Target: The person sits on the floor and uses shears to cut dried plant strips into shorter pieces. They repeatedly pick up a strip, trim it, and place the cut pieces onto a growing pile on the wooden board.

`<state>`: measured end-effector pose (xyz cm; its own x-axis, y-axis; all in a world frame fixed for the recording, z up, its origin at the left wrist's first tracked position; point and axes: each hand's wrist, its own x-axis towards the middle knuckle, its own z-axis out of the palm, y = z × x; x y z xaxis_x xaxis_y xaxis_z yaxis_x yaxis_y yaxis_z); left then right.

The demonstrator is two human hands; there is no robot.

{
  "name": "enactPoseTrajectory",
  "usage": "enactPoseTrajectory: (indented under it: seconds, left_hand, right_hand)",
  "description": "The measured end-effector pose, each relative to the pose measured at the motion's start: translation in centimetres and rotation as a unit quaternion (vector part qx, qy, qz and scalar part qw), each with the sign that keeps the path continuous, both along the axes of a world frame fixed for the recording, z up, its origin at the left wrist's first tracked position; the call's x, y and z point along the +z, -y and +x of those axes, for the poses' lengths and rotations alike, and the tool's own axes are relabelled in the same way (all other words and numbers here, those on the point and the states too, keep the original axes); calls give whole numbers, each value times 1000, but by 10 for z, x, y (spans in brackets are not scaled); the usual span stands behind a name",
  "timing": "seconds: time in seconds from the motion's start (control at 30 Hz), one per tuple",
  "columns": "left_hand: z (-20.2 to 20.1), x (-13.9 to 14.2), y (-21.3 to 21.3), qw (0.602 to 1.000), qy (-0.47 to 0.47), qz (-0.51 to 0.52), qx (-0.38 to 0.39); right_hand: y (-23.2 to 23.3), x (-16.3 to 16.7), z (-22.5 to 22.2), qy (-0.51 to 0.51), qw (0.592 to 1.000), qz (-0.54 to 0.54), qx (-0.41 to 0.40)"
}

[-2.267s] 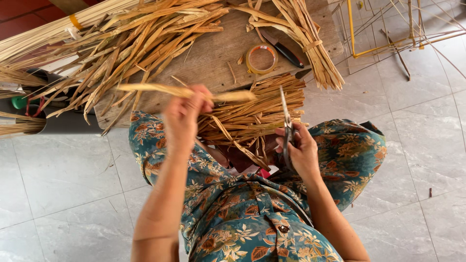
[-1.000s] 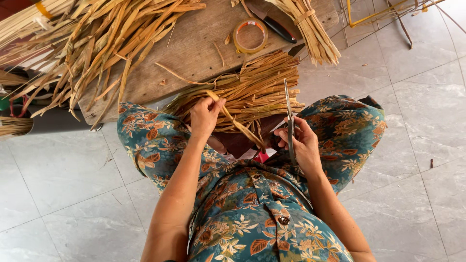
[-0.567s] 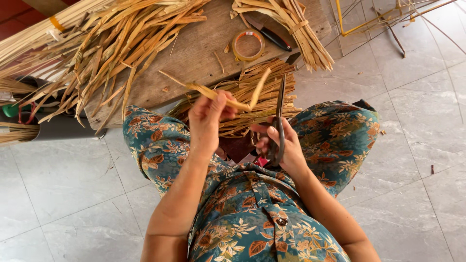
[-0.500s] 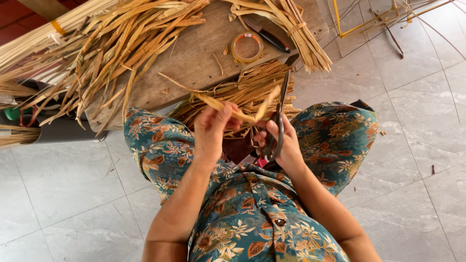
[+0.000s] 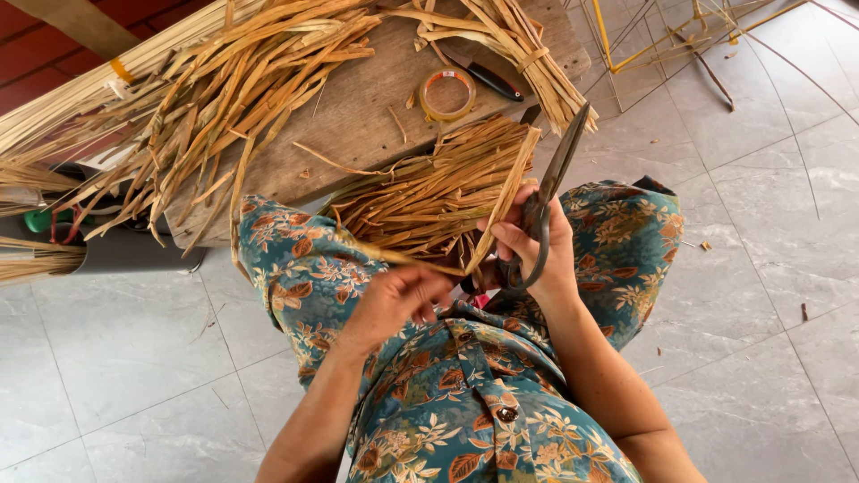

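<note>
A loose garment of teal-blue cloth (image 5: 465,420) is worn, printed all over with rust-orange and brown leaves and small cream flowers. It is closed down the front by a placket on which one small round dark button (image 5: 508,414) is seen. The same printed cloth is spread over both knees. Both forearms are left bare, with no sleeve seen on them. No ring, watch or bracelet is made out on the left hand (image 5: 394,300) or the right hand (image 5: 541,255).
</note>
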<state>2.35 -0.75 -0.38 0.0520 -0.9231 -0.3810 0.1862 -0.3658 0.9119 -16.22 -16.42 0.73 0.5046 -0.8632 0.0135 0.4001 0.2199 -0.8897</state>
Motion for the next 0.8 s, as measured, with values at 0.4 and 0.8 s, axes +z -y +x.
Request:
enactPoseTrajectory:
  seconds: [0.4,0.8]
  left_hand:
    - [-9,69,74,976,-68,-194,68]
    - [-19,69,57,958,-118,-232,122]
  right_hand:
    - [-29,20,-16,-48,989,-55,126]
    - [-38,32,-25,-24,993,-80,81]
